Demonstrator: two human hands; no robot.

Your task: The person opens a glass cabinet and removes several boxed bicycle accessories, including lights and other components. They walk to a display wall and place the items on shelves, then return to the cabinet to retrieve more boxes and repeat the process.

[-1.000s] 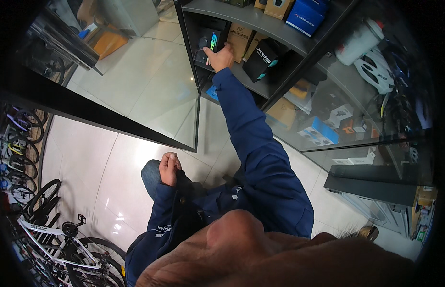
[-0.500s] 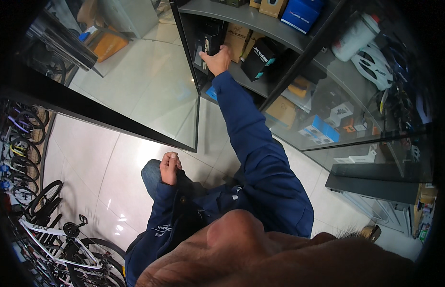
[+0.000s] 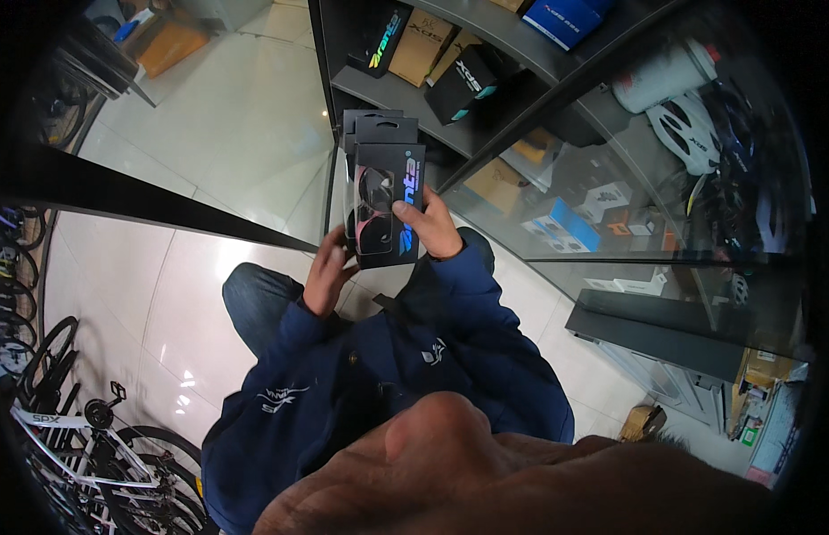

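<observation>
My right hand [image 3: 432, 226] grips a small stack of black glasses boxes, its thumb on the front one and its fingers wrapped round the right edge. The front glasses box [image 3: 389, 251] carries a rainbow-coloured print and a window. Behind that window sit dark-lensed glasses [image 3: 376, 189] with pinkish parts. More boxes with hanging tabs [image 3: 397, 127] stick out above it. At the stack's lower left edge is my left hand [image 3: 325, 272], a little blurred, with some fingertips hidden by the boxes; whether it grips them does not show.
An open glass door [image 3: 227, 125] with a dark frame stands to the left. Ahead, the grey cabinet shelf [image 3: 361, 87] holds brown boxes [image 3: 421, 46] and a black box [image 3: 468, 86]. Behind glass on the right are a white helmet [image 3: 684, 134] and packages. Bicycles [image 3: 102, 446] line the left.
My right hand has come back from the shelf toward me, bringing the glasses boxes. My left hand has risen from near my knee to the stack's side. The view has shifted slightly.
</observation>
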